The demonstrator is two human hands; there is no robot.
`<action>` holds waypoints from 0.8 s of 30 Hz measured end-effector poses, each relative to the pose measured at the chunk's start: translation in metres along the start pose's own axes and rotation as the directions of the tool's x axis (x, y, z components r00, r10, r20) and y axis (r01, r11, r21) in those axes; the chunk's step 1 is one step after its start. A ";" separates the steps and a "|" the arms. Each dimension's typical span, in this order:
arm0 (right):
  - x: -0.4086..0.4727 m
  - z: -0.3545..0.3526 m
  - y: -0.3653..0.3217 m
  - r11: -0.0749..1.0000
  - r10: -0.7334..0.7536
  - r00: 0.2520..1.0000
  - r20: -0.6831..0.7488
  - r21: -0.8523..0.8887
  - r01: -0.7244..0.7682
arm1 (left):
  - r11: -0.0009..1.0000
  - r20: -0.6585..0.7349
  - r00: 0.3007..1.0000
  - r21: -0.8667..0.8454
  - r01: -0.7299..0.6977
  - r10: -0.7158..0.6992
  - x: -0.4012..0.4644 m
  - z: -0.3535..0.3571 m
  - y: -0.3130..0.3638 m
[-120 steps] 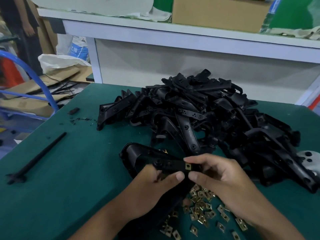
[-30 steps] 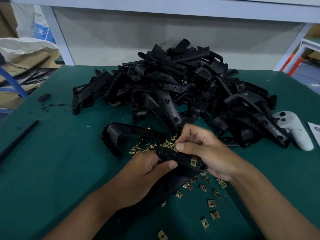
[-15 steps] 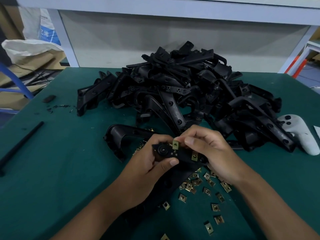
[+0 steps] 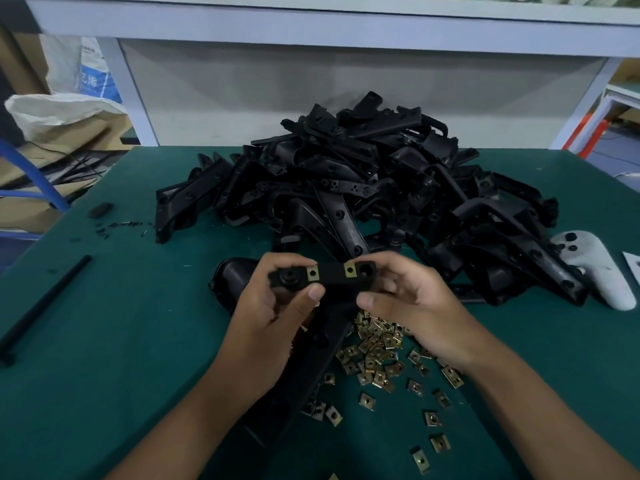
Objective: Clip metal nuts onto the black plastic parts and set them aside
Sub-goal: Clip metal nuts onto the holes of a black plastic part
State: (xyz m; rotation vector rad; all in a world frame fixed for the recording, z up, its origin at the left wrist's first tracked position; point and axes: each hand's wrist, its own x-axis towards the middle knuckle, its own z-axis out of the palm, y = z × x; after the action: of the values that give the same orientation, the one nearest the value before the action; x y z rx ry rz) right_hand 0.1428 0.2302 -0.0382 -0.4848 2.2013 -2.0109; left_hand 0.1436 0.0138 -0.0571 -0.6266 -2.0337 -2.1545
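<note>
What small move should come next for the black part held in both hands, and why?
Probably set it aside. The black plastic part, gripped by the left hand and right hand, already shows two metal nuts clipped on its bar, and no empty clip slot is visible between them. Neither hand holds a loose nut, so picking another part from the pile likely follows.

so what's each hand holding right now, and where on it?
Both grip one black plastic part: left hand pinches its left end, right hand its right end. Two metal nuts sit clipped between the holds.
</note>
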 end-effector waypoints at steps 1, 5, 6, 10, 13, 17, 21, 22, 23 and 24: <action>0.001 0.001 -0.001 1.000 -0.018 1.000 -0.017 -0.017 0.018 | 1.000 -0.001 1.000 0.006 -0.006 0.006 0.000 0.001 0.001; -0.003 0.003 -0.021 0.996 -0.062 0.997 -0.041 -0.072 0.059 | 0.999 -0.039 0.999 0.039 -0.033 0.035 -0.006 0.006 0.010; -0.008 0.001 -0.027 0.993 -0.076 0.996 -0.053 -0.093 0.071 | 0.998 -0.047 0.998 0.051 -0.038 0.040 -0.008 0.010 0.014; -0.055 -0.019 -0.050 0.975 -0.158 0.965 -0.211 -0.186 0.119 | 0.994 0.042 0.994 0.023 -0.105 0.104 -0.006 0.049 0.039; -0.120 -0.042 -0.067 0.946 -0.259 0.866 -0.428 -0.293 0.138 | 0.982 0.226 0.959 -0.117 -0.149 0.172 -0.005 0.110 0.057; -0.226 -0.064 -0.089 0.893 -0.333 0.680 -0.653 -0.449 0.006 | 0.966 0.450 0.876 -0.250 -0.063 0.174 -0.028 0.208 0.071; -0.338 -0.072 -0.098 0.794 -0.365 0.505 -0.782 -0.545 -0.271 | 0.953 0.631 0.750 -0.304 0.004 0.198 -0.078 0.299 0.068; -0.366 -0.072 -0.099 0.793 -0.333 0.475 -0.815 -0.514 -0.326 | 0.956 0.666 0.717 -0.293 -0.002 0.206 -0.093 0.318 0.067; -0.393 -0.073 -0.098 0.784 -0.299 0.442 -0.845 -0.482 -0.391 | 0.961 0.701 0.681 -0.276 -0.014 0.211 -0.109 0.336 0.067; -0.417 -0.072 -0.095 0.762 -0.276 0.400 -0.874 -0.453 -0.463 | 0.968 0.738 0.640 -0.249 -0.035 0.213 -0.123 0.351 0.067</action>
State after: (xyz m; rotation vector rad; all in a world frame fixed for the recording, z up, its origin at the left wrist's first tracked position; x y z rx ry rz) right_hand 0.5280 0.4223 0.0115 1.0976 3.4387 -1.4371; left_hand 0.3559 0.3256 -0.0350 -1.9411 -1.9455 -2.2469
